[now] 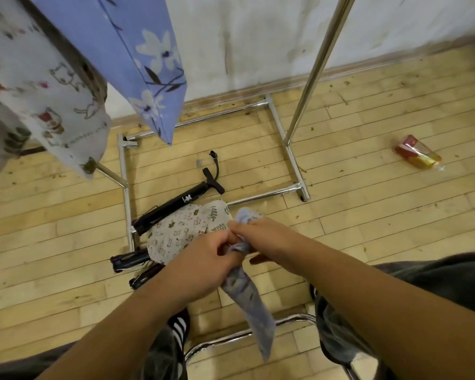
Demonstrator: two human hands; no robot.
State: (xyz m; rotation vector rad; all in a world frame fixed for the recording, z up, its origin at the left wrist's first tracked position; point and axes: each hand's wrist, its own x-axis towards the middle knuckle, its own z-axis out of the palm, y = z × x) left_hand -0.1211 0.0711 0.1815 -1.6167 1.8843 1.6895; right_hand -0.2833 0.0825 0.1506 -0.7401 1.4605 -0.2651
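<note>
Both my hands meet at the middle of the view over a wooden floor. My left hand [203, 259] and my right hand [261, 237] together grip a bunched pale blue cloth [251, 300], whose loose end hangs down toward my legs. A beige cloth with small animal prints [181, 231] lies just beyond my left hand, seemingly draped under the blue one.
A chrome clothes rack's base frame [291, 157] and upright pole [316, 67] stand ahead. A blue floral sheet [137, 50] and a white printed sheet [41, 86] hang at upper left. A black hand pump [176, 204] lies on the floor; a red-yellow packet [417, 156] lies at right.
</note>
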